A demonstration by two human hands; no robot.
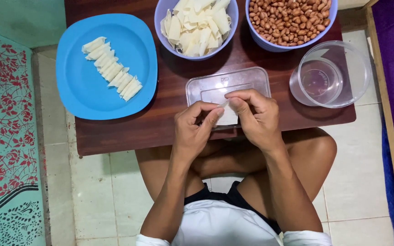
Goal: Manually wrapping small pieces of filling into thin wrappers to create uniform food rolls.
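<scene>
While I sit cross-legged at the low dark wooden table [128, 132], both my hands meet over a thin, pale square pastry wrapper [228, 116]; my left hand [192, 130] is curled, thumb and forefinger pinching the wrapper's near edge; my right hand [255, 116] is likewise curled, fingertips nipping its upper corner; the wrapper lies on a clear rectangular plastic lid [215, 84] just beyond my knuckles; to the left sits a smooth blue square-ish plastic plate [78, 86] bearing a slanted row of small folded white rolls [111, 68]; behind are a lilac plastic bowl [160, 18] heaped with limp cut wrappers and a matching bowl of glossy brown peanuts [290, 18]; a clear round plastic tub [343, 68] stands right.
</scene>
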